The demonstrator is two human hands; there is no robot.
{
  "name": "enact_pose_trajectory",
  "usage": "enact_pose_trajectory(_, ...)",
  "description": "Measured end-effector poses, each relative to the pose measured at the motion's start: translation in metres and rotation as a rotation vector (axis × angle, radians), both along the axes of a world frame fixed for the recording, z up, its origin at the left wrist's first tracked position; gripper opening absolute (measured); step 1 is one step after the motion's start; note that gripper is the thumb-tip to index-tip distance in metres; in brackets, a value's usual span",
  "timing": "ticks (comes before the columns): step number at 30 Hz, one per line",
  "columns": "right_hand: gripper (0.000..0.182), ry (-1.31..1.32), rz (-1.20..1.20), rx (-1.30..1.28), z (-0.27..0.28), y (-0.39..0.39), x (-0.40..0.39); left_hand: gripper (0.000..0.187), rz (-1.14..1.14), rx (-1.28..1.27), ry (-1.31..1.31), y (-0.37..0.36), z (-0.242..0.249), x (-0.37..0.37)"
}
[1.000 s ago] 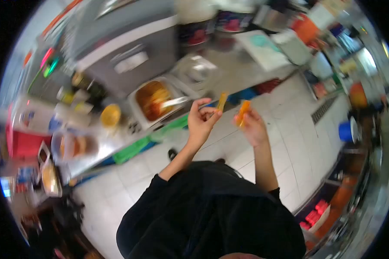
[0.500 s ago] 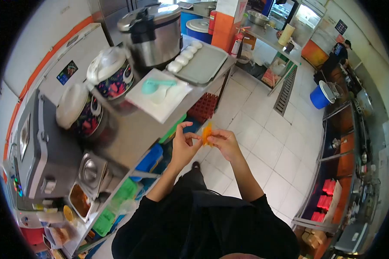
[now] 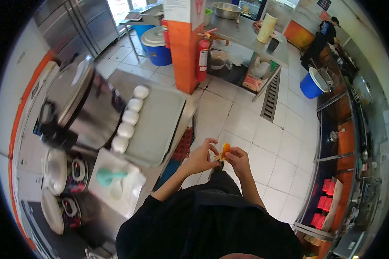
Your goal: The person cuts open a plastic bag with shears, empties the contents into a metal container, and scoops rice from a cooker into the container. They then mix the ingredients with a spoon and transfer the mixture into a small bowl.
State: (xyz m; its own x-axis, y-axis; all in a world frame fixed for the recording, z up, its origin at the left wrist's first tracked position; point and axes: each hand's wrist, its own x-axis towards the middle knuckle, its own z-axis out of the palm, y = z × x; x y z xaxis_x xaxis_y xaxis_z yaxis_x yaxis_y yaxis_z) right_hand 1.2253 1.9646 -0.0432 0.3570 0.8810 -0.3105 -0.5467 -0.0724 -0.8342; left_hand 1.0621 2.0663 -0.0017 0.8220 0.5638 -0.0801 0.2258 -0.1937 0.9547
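In front of my body, over the tiled floor, my right hand pinches a small orange piece between thumb and fingertips. Its lower end looks pale and partly see-through, like a thin wrapper, though its exact kind is too small to make out. My left hand meets that pale end with its thumb and a finger, while its other fingers curve up and apart. Left of my hands, a grey tray on the steel table carries a row of several white round pieces along one side.
A large pressure cooker stands beyond the tray. Nearer are a turquoise scoop on a white board and lidded patterned pots. An orange pillar with a fire extinguisher stands ahead. A person works at the far right counter.
My view has moved forward along the table, so the tray and cooker now sit closer. Both hands stay together at the orange piece, which has turned slightly.
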Motion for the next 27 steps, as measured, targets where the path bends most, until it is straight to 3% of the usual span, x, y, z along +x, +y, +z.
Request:
enact_pose_trajectory(3,0.034,-0.045,0.061,-0.063,-0.013,0.067,0.071,0.061,0.005,-0.048,-0.015,0.067,-0.025,0.05)
enact_pose_trajectory(6,0.045,-0.192,0.238,-0.063,-0.022,0.164,0.145,0.059,0.44,0.024,-0.084,0.142,-0.078,0.085)
enact_pose_trajectory(7,0.045,-0.194,0.284,-0.062,-0.021,0.204,0.163,0.059,0.486,0.022,-0.084,0.165,-0.096,0.092)
enact_pose_trajectory(9,0.043,-0.365,0.622,-0.049,-0.011,0.296,0.188,0.054,0.928,0.057,-0.073,0.21,-0.113,0.103)
enact_pose_trajectory(10,0.034,-0.472,0.737,0.025,-0.025,0.344,0.195,0.05,1.034,0.063,-0.104,0.224,-0.108,0.106)
enact_pose_trajectory(14,0.028,-0.429,1.174,0.142,0.0,0.508,0.138,0.041,1.342,-0.082,-0.087,0.258,-0.068,0.112)
enact_pose_trajectory(16,0.025,-0.214,1.235,0.139,0.002,0.561,0.085,0.039,1.493,-0.042,-0.025,0.268,-0.082,0.107)
enact_pose_trajectory(19,0.026,-0.15,1.388,0.079,-0.016,0.619,0.014,0.034,1.69,0.006,0.047,0.293,-0.102,0.102)
enact_pose_trajectory(23,0.025,0.004,1.497,0.078,-0.028,0.679,-0.037,0.034,1.89,0.118,0.123,0.36,-0.098,0.095)
enact_pose_trajectory(25,0.022,0.013,1.399,0.017,-0.036,0.704,-0.045,0.036,1.871,0.141,0.202,0.406,-0.078,0.083)
enact_pose_trajectory(26,0.022,0.025,1.423,0.005,-0.039,0.719,-0.046,0.038,1.811,0.325,0.388,0.426,-0.081,0.075)
enact_pose_trajectory(27,0.022,0.016,1.38,-0.047,-0.039,0.744,-0.046,0.038,1.833,0.323,0.402,0.447,-0.084,0.065)
